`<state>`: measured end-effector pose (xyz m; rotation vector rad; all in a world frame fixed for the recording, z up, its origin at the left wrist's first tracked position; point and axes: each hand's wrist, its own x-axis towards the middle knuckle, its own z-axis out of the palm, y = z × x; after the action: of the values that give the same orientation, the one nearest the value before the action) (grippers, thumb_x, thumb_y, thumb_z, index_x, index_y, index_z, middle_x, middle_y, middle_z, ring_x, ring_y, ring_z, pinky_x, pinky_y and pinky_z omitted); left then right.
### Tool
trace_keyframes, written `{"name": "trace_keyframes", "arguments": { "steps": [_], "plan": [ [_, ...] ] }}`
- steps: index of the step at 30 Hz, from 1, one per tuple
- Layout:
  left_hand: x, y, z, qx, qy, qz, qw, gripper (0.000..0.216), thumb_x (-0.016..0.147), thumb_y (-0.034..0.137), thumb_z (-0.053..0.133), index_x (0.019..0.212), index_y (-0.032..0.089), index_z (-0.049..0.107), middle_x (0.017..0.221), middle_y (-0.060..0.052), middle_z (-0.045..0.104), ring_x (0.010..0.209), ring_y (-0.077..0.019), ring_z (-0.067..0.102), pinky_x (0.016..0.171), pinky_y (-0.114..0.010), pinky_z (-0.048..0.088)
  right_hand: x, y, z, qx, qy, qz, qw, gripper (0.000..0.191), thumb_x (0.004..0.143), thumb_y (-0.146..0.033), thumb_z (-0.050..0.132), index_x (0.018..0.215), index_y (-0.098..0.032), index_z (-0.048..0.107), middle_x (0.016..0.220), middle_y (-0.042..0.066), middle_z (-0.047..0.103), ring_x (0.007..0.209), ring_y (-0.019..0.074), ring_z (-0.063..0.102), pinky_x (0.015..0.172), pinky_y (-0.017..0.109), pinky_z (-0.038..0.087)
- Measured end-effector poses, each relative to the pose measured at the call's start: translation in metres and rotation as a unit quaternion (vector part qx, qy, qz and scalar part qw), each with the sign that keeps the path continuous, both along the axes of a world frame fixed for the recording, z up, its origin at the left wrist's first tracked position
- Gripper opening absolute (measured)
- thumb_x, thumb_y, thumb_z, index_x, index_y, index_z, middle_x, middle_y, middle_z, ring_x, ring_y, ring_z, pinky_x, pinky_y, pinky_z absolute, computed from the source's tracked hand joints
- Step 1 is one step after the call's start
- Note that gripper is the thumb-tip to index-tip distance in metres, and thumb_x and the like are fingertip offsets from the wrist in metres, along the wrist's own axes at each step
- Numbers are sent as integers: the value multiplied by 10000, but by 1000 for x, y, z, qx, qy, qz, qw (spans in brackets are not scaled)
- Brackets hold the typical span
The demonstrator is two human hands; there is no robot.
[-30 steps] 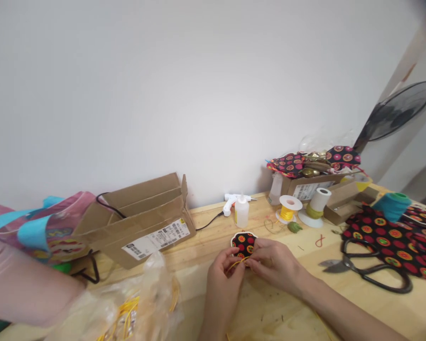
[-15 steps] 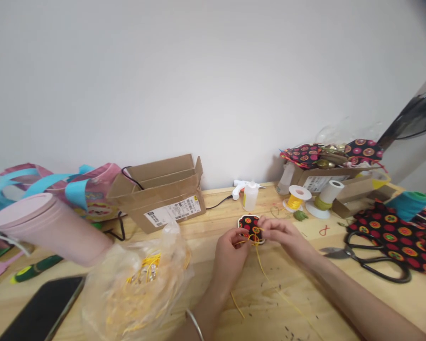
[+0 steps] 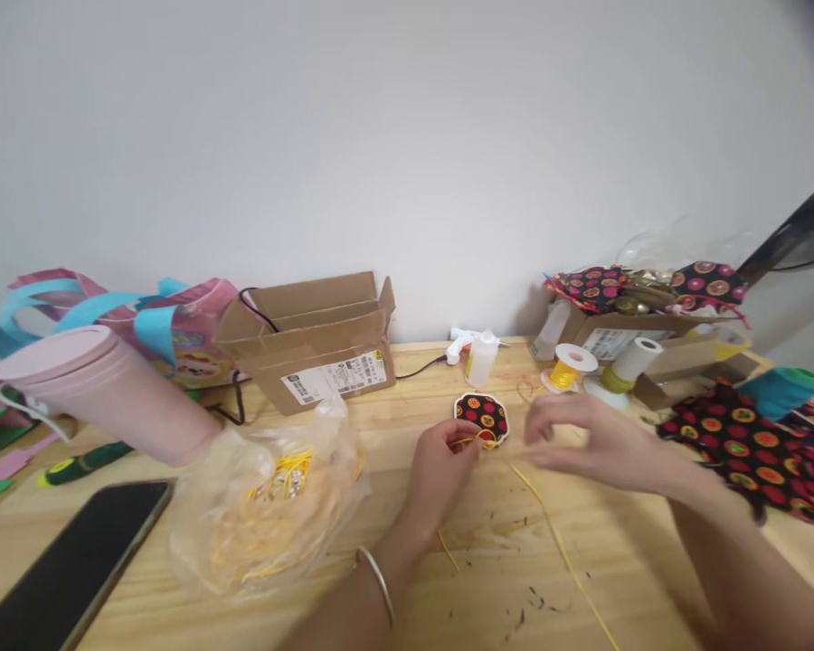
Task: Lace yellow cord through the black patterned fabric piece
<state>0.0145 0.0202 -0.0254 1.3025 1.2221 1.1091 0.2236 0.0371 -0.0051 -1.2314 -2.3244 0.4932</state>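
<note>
My left hand (image 3: 446,461) is closed, pinching a loop of yellow cord (image 3: 487,438) at the lower edge of a small patterned piece (image 3: 478,412). That piece is black with red and orange circles and a pale scalloped rim, and it lies on the table. Off to its right, my right hand (image 3: 576,434) hovers with bent fingers and a gap between thumb and fingertips; nothing shows in it, though it is slightly blurred. One long cord end runs down the table toward the front edge. A shorter end hangs below my left hand.
A plastic bag of yellow cords (image 3: 264,533), a phone (image 3: 74,561) and a pink tumbler (image 3: 108,398) stand left. Behind are a cardboard box (image 3: 312,353), a glue gun (image 3: 458,345) and a bottle (image 3: 481,360). Spools (image 3: 570,362) and patterned fabric (image 3: 752,452) lie right.
My right hand has let go of the cord and moved right, now covering the black scissors. My left hand stays at the cord. The view has shifted slightly.
</note>
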Motion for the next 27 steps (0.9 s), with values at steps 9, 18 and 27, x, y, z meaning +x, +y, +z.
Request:
{"name": "trace_keyframes", "arguments": {
  "steps": [9, 18, 27],
  "plan": [
    [0, 0, 2, 10, 21, -20, 1000, 158, 632, 141, 569, 768, 129, 648, 756, -76, 680, 683, -162, 617, 631, -243, 468, -54, -5, 2, 6, -62, -16, 998, 205, 719, -359, 509, 628, -199, 597, 522, -10, 559, 453, 95, 448, 445, 213, 273],
    [-5, -3, 1, 18, 93, -60, 994, 199, 666, 278, 527, 696, 155, 681, 656, -47, 683, 589, -174, 585, 536, -239, 412, -47, -6, -3, -13, 32, -22, 999, 184, 726, -322, 523, 713, -188, 648, 607, 20, 622, 521, 114, 505, 481, 212, 338],
    [-6, 1, 6, -2, 95, -94, 991, 261, 691, 321, 501, 773, 143, 673, 669, -22, 673, 569, -155, 546, 519, -211, 373, -37, -3, 3, -28, 87, -113, 989, 206, 732, -322, 496, 722, -170, 636, 581, 6, 586, 470, 95, 417, 437, 211, 320]
  ]
}}
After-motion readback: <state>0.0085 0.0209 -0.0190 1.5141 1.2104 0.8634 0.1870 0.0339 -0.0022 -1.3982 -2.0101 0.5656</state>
